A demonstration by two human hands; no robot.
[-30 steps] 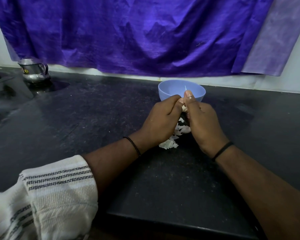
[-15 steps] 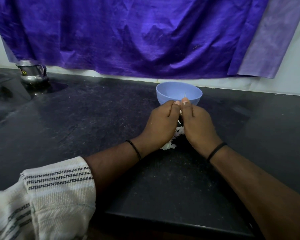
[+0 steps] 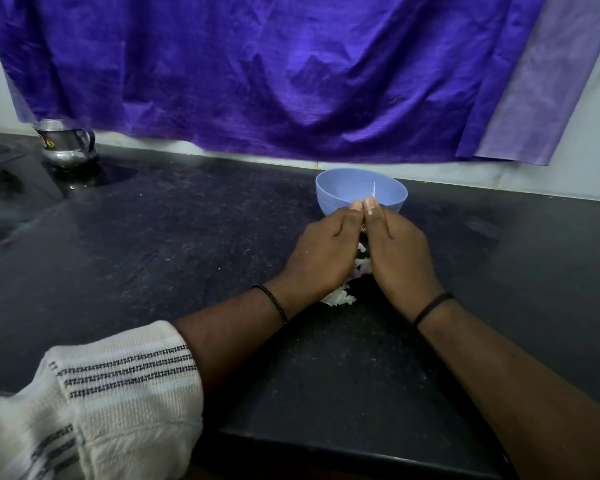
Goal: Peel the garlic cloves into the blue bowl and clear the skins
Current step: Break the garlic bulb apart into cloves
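Papery skins [image 3: 340,297] pile below centre frame; left hand [image 3: 321,258] and right hand [image 3: 400,252] pinch a hidden clove together. Best peeled over the blue bowl [image 3: 333,199].

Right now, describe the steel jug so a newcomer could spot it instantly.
Follow the black countertop to its far left corner, below the purple cloth. The steel jug stands there upright, handle facing right. It is the only shiny metal item; the blue bowl is matte plastic.
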